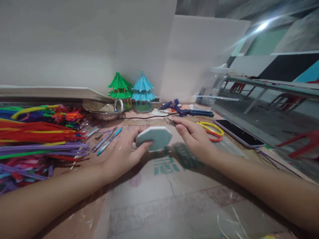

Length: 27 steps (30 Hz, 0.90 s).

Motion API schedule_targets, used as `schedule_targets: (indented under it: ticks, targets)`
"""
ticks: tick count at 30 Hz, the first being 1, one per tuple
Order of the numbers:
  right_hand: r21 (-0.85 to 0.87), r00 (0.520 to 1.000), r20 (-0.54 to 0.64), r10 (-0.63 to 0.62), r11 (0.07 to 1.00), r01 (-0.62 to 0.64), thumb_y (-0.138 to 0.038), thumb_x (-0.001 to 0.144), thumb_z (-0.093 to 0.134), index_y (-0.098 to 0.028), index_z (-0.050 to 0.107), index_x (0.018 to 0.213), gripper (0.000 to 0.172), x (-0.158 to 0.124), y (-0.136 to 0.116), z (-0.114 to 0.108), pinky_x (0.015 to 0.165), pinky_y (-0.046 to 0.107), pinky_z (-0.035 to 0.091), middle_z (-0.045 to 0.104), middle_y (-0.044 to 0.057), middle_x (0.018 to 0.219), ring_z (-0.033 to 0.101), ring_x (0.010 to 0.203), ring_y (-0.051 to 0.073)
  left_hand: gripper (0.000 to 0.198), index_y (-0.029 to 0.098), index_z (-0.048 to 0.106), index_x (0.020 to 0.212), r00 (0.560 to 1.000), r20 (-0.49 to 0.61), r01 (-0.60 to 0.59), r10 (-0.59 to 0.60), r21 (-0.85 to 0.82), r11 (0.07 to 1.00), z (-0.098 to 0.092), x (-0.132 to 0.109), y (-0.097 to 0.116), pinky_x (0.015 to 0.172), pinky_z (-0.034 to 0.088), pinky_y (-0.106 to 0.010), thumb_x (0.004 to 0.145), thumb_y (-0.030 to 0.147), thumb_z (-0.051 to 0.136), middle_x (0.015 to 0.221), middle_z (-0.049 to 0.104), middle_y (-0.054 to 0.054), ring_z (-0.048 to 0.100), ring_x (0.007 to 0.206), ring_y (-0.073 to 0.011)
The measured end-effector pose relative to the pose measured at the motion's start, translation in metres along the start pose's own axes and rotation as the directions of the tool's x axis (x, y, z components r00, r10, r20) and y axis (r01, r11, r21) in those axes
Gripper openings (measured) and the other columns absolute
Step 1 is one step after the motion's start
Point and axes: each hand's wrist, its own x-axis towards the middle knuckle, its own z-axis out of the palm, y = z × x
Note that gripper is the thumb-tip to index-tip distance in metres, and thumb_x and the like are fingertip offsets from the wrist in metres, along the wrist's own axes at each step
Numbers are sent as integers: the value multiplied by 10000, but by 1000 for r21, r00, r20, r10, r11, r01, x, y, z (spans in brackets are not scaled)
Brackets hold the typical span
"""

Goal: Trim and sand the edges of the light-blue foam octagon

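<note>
In my left hand (127, 147) is a pale blue octagonal board (159, 138) with a white edge, tilted up over the work surface. My left thumb presses its face while the fingers go behind it. To the right, my right hand (193, 134) has its thumb and fingers drawn together. A dark narrow tip (171, 122) shows at those fingertips; whether it is held or lies behind them is unclear. Scissors with yellow and orange handles (215, 132) lie just beyond that hand, their blades hidden.
Green (119, 88) and blue (143, 89) model pagodas stand behind, near a metal bowl (107, 114) and a blue glue gun (174, 107). Pipe cleaners (37, 132) pile at left beside pens (108, 142). A phone (239, 132) lies at right. Printed plastic sheeting (169, 205) covers the table front.
</note>
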Motion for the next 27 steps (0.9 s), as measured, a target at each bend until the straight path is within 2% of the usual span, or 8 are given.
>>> schedule_targets:
  ticks: [3, 10, 15, 21, 27]
  targets:
    - [-10, 1000, -2, -9, 1000, 9, -381, 969, 436, -188, 679, 1088, 332, -5, 7, 6, 826, 391, 558, 735, 97, 1053, 691, 972, 225, 199, 195, 580, 1046, 1000, 4, 3, -3, 3, 1000, 2, 1, -5, 732, 472, -311, 902, 310, 505, 940, 655, -33, 592, 835, -183]
    - [-23, 993, 47, -105, 994, 106, -312, 969, 432, -214, 685, 1098, 301, -6, 3, 9, 803, 372, 557, 738, 75, 1008, 690, 934, 210, 124, 204, 557, 1003, 998, 7, -70, 70, 68, 995, 2, 8, -23, 764, 455, -309, 910, 237, 484, 937, 635, -18, 579, 871, -184]
    - [-61, 992, 60, -111, 992, 115, -305, 967, 429, -201, 687, 1088, 303, -6, 5, 8, 750, 352, 545, 730, 71, 910, 679, 852, 206, 122, 217, 549, 1017, 995, 7, -96, 96, 72, 993, 1, 9, -22, 797, 461, -303, 914, 216, 483, 972, 638, -19, 584, 908, -181]
    - [-84, 991, 74, -110, 990, 116, -345, 974, 412, -213, 679, 1111, 328, -5, 6, 7, 768, 366, 526, 712, 73, 892, 655, 856, 213, 117, 203, 547, 991, 998, 19, -57, 56, 79, 995, 1, 8, -20, 761, 449, -310, 900, 241, 484, 932, 626, -23, 576, 871, -189]
    - [-89, 987, 66, -146, 984, 151, -332, 975, 421, -170, 684, 1081, 327, -4, 8, 7, 718, 342, 512, 686, 80, 828, 631, 786, 202, 165, 198, 551, 1023, 999, 11, -40, 40, 78, 996, 2, 7, -19, 742, 437, -313, 907, 295, 488, 915, 619, -23, 566, 838, -186]
